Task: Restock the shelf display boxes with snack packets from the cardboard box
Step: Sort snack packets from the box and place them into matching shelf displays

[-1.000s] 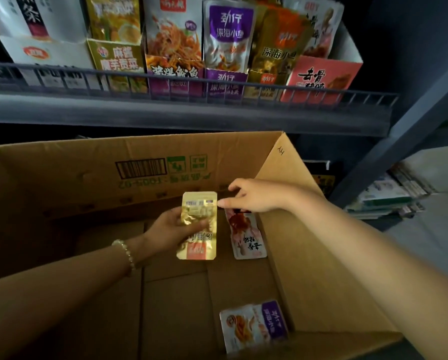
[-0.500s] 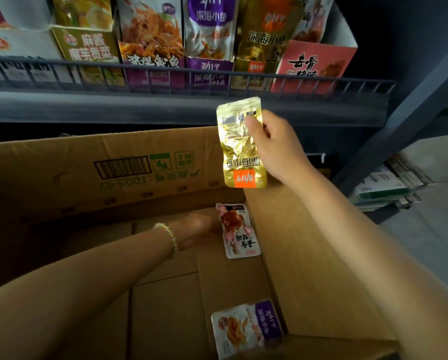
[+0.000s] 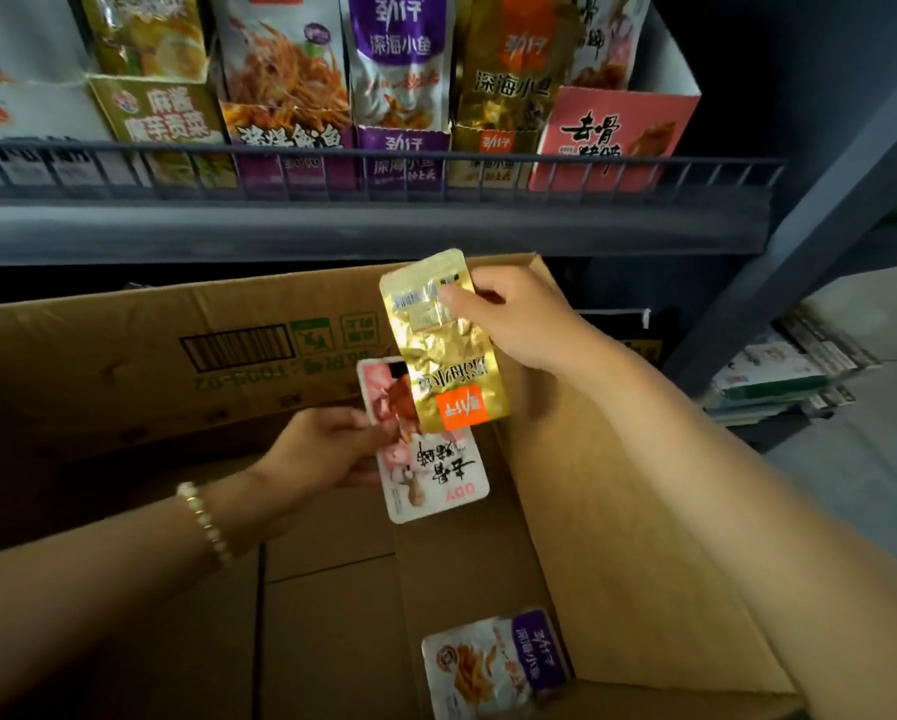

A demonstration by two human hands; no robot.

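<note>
Gold packet [image 3: 443,345] pinched at its top by my right hand [image 3: 519,319] | pink packet [image 3: 430,470] gripped in my left hand [image 3: 321,449] over cardboard box [image 3: 643,563]

The cardboard box [image 3: 643,589] sits near me, below the shelf [image 3: 363,226], where display boxes [image 3: 399,148] stand side by side behind a rail [image 3: 721,162]. The upper packet [image 3: 446,350], in my right hand [image 3: 519,324], overlaps the lower packet [image 3: 436,475], in my left hand [image 3: 321,449], over the box's far right. A third packet [image 3: 493,662] lies inside, near right.
</note>
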